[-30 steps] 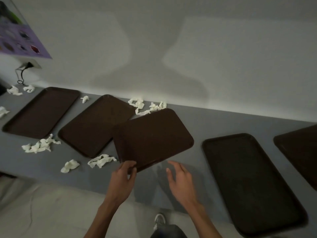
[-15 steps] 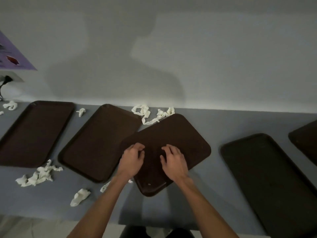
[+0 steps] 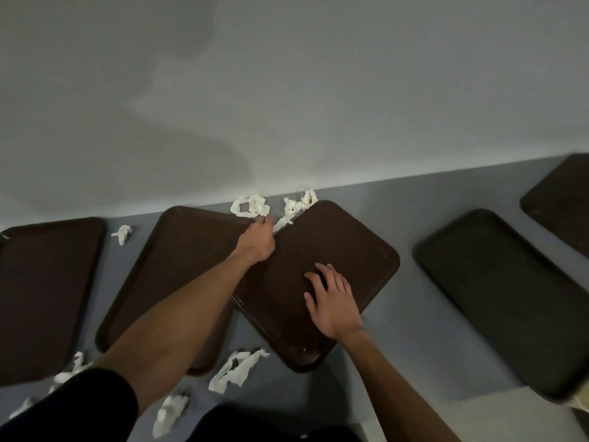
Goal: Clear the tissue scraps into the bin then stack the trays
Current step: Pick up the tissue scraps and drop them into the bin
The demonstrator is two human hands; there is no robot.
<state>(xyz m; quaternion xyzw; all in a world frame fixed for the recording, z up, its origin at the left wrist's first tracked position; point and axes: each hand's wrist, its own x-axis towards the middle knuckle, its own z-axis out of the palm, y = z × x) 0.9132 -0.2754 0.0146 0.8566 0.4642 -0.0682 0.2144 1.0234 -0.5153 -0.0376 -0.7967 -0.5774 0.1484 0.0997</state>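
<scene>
Tissue scraps (image 3: 243, 373), white and twisted into crumpled strips, lie scattered over a grey-blue surface (image 3: 398, 346) among five dark brown trays with rounded corners and raised rims. A looped scrap (image 3: 250, 207) and a knotted scrap (image 3: 299, 204) sit at the foot of the pale wall (image 3: 287, 90). A small scrap (image 3: 122, 233) lies between the far-left tray (image 3: 41, 295) and the second tray (image 3: 178, 266), and more lie along the near edge. The angled tray (image 3: 344, 244) is turned askew, its left side lying over the right edge of the second tray. The right hand (image 3: 333, 301) rests flat on it, fingers spread, grip wide and holding nothing. The left hand (image 3: 256, 240) reaches across to the looped scrap, fingertips at its lower edge; whether its grip is closed on the tissue I cannot tell. Well to the right lie the fourth tray (image 3: 497, 298) and, cut by the frame, the fifth tray (image 3: 561, 199). A black sleeve (image 3: 79, 406) shows at the bottom left, and the light is dim
</scene>
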